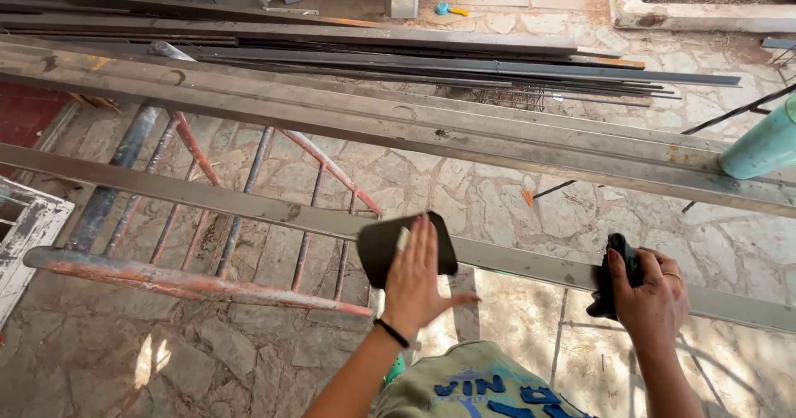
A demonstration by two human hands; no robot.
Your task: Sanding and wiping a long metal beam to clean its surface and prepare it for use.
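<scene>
A: Steel bar (pixel 249 206) w/ the dark sanding sheet (pixel 406 248) on it, that's what's being worked. Only the head view to go on, looking down.

B: Where's the bar lying?

A: It's running long-ways across the frame, upper left down to lower right, resting over a rusty red trestle (pixel 199 281). It's passing right in front of the person, under both hands.

B: Left hand?

A: Left hand (pixel 414 281) is lying flat, fingers pressed together and straight, thumb sticking out to the side, palm pushing the sheet onto the bar. Black band at the wrist.

B: And the right?

A: Right hand (pixel 651 298) is sitting further down the bar, closed round a black cloth (pixel 618 273) that's touching the bar's top edge. Ring on one finger.

B: Which one's nearer the sheet?

A: Left, it's on it. Right is well apart along the same axis.

B: Anything else abt?

A: Heavier steel beam (pixel 414 123) lying parallel behind, a teal tube (pixel 763 148) on it at right, stacked metal strips (pixel 373 49) beyond, stone paving (pixel 514 211) below.
</scene>
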